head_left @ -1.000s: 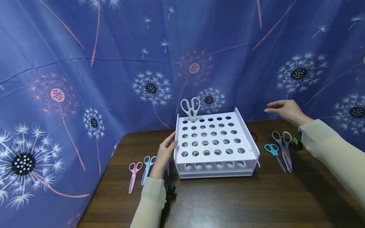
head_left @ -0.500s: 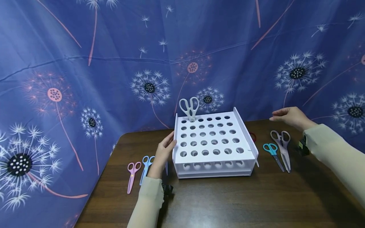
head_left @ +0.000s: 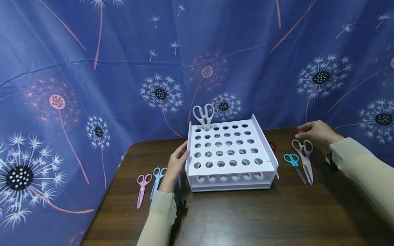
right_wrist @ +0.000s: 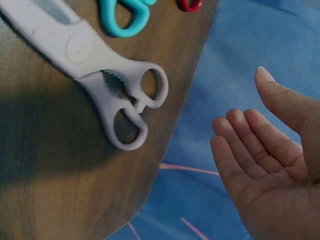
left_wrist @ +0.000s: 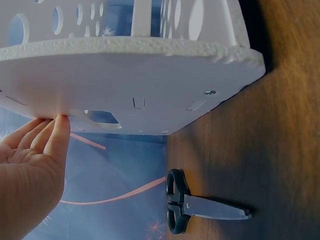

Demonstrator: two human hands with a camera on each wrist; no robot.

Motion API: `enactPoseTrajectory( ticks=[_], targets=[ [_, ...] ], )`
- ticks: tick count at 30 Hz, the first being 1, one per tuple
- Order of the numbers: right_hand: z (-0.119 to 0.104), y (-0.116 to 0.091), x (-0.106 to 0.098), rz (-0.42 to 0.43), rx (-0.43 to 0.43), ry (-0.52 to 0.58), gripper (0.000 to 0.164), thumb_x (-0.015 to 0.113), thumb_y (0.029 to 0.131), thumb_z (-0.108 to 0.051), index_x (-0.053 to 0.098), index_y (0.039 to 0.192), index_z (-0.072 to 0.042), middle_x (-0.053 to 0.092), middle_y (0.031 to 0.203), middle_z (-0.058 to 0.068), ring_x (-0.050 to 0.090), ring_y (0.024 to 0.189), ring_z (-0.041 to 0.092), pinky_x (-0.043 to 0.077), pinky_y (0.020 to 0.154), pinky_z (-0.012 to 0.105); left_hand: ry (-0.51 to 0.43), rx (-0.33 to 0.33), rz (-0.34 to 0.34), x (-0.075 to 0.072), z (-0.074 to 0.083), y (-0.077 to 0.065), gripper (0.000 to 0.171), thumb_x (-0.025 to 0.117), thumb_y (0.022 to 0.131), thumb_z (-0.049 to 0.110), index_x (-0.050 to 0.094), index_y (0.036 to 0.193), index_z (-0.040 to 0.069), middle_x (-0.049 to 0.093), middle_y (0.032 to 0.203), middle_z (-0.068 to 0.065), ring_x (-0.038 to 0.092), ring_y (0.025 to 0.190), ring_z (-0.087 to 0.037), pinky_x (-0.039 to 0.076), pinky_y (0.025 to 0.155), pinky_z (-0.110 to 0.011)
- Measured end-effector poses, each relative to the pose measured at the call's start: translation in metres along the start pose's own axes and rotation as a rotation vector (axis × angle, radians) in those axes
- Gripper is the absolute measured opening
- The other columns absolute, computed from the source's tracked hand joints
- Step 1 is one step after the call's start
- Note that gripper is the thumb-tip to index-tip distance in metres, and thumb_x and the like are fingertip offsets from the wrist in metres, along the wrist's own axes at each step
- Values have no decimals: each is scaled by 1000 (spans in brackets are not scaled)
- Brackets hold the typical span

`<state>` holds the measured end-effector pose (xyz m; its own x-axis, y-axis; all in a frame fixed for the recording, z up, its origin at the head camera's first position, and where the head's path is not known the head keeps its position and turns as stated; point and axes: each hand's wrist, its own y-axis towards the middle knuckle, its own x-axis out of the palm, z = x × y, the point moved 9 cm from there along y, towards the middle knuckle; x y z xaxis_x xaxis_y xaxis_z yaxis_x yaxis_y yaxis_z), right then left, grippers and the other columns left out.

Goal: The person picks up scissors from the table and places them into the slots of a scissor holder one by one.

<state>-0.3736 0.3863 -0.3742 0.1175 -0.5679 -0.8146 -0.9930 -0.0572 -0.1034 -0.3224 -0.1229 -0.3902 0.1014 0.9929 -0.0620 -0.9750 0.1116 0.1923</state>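
Note:
A white rack (head_left: 225, 170) with rows of round holes stands mid-table. White scissors (head_left: 207, 127) stand in one of its back-left holes, handles up. My left hand (head_left: 174, 168) rests its straight fingers against the rack's left side wall (left_wrist: 165, 85). Empty, with fingers loosely bent, my right hand (head_left: 319, 132) hovers near the handles of the large pale-lilac scissors (head_left: 306, 158). In the right wrist view the hand (right_wrist: 265, 170) is apart from these scissors (right_wrist: 80, 47). Smaller turquoise scissors (head_left: 296, 164) lie just left of them.
Pink scissors (head_left: 142, 188) and blue scissors (head_left: 157, 179) lie left of my left hand. Black-handled scissors (left_wrist: 187, 204) lie beside the rack, mostly hidden by that hand in the head view. A red handle (head_left: 273, 147) peeks out behind the rack's right side.
My right hand has come down and slightly right, closer to the lilac scissors' handles. The left hand stays against the rack, and the view has shifted a little.

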Motion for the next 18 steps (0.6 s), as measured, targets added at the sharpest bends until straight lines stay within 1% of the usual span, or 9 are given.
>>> enactPoseTrajectory(
  ticks=[5, 10, 14, 16, 18],
  targets=[
    [10, 1, 1, -11, 2, -20, 75, 70, 86, -45, 51, 130, 13, 49, 133, 36, 41, 121, 58, 42, 92, 64, -5, 7, -4, 2, 2, 0, 50, 53, 100, 15, 40, 147, 4, 45, 147, -18, 43, 136, -28, 36, 110, -36],
    [16, 1, 3, -25, 5, -27, 75, 68, 88, -44, 48, 132, 13, 49, 133, 36, 37, 123, 59, 39, 94, 66, 4, 15, -4, 2, 3, 1, 50, 52, 100, 14, 39, 147, 3, 45, 147, -18, 44, 136, -29, 39, 106, -30],
    [21, 0, 4, -39, 38, -5, 76, 67, 88, -45, 47, 134, 13, 41, 137, 38, 32, 126, 59, 38, 95, 66, 22, 14, 13, 0, 2, 0, 49, 52, 100, 14, 41, 146, 4, 46, 147, -17, 45, 135, -28, 39, 108, -33],
    [25, 0, 3, -41, 50, 2, 75, 67, 88, -44, 47, 134, 13, 39, 138, 40, 33, 125, 59, 41, 93, 64, 24, 14, 15, -1, 2, 0, 48, 51, 100, 13, 41, 146, 4, 46, 147, -17, 45, 135, -29, 38, 109, -36],
    [29, 0, 2, -28, 49, -1, 77, 67, 88, -47, 48, 132, 14, 39, 137, 40, 40, 121, 57, 46, 88, 60, 17, 6, 17, -1, 0, 0, 48, 51, 100, 14, 42, 146, 6, 47, 147, -16, 45, 135, -27, 38, 109, -37]
  ],
)
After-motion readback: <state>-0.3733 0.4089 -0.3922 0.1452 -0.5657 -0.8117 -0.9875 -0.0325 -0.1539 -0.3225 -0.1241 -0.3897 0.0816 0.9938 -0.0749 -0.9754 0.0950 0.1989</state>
